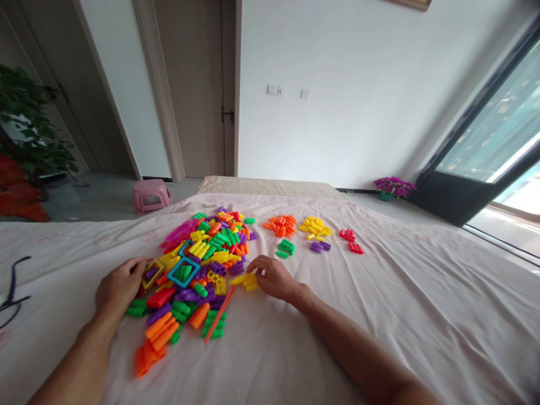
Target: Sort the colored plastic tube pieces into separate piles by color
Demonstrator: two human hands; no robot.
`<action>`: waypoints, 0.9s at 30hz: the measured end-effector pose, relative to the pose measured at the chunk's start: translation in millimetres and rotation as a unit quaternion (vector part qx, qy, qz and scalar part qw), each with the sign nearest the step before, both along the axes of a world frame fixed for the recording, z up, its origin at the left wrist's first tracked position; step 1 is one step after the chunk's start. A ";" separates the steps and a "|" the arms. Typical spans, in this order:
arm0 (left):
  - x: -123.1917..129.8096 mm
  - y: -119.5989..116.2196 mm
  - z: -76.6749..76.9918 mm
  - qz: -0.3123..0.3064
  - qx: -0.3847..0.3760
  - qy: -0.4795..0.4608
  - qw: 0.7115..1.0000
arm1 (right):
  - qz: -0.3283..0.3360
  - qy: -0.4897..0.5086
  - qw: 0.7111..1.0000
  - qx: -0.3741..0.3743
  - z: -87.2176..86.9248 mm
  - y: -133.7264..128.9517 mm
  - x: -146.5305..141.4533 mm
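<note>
A heap of plastic building pieces [219,242] in green, orange, yellow, purple and red lies on the cloth before me. At its left edge my left hand [120,284] is closed, fingers curled at a yellow square frame [153,274]. A blue square frame [184,272] lies on the heap nearby. On the heap's right side, my right hand [273,277] has its fingers bent down onto yellow tube-shaped pieces [250,282]; its fingertips are partly hidden. An orange stick [219,314] slants across green pieces at the near side.
Beyond my right hand lie separate groups: orange pieces [280,225], yellow pieces [315,227], green pieces [286,247], purple pieces [320,246] and red pieces [355,247]. Glasses [14,301] rest at far left. A pink stool [152,194] stands beyond the wrinkled cloth [405,315].
</note>
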State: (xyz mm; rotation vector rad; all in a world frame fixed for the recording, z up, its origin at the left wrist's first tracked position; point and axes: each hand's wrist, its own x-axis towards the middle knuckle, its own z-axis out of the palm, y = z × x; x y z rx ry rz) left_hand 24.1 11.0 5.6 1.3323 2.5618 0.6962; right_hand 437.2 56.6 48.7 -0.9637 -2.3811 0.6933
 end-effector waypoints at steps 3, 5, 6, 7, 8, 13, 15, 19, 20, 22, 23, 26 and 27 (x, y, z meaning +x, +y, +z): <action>-0.2 0.4 0.2 0.018 -0.017 -0.019 1.000 | 0.005 -0.045 0.999 -0.006 4.5 -6.2 0.3; 1.5 -0.2 2.3 0.019 -0.019 -0.020 0.999 | 0.026 -0.076 0.996 0.032 4.9 -12.6 -2.6; 2.7 -0.7 3.5 0.020 -0.017 -0.019 0.999 | 0.033 -0.087 0.994 0.052 4.2 -15.1 -4.3; 3.8 -1.3 4.7 0.021 -0.013 -0.017 1.000 | 0.037 -0.092 0.993 0.065 3.1 -16.8 -5.8; 4.9 -1.8 5.6 0.021 -0.009 -0.015 1.000 | 0.037 -0.094 0.992 0.071 2.0 -17.8 -7.1; 7.3 -2.6 8.7 0.028 -0.012 -0.012 0.999 | 0.020 -0.086 0.994 0.069 0.6 -16.2 -9.6; 7.8 -2.8 10.1 0.027 -0.025 -0.015 0.999 | 0.016 -0.085 0.994 0.062 1.8 -15.3 -9.5; 8.5 -4.1 11.3 0.016 -0.023 -0.022 0.999 | -0.016 -0.094 0.995 0.037 3.9 -10.5 -4.2; 8.4 -4.2 11.0 0.015 -0.018 -0.020 1.000 | -0.026 -0.101 0.994 0.034 4.3 -8.1 -1.3; 7.8 -4.0 9.8 0.012 -0.012 -0.014 1.000 | -0.043 -0.126 0.990 0.032 4.7 -2.5 5.9; 7.4 -3.6 9.2 0.012 -0.011 -0.012 1.000 | -0.050 -0.142 0.988 0.031 4.6 0.3 9.7; 6.1 -2.3 8.1 0.012 -0.020 -0.012 1.000 | -0.053 -0.176 0.983 0.026 3.9 7.2 19.1; 5.6 -1.8 7.8 0.014 -0.025 -0.012 1.000 | -0.044 -0.178 0.983 0.029 4.0 9.3 21.5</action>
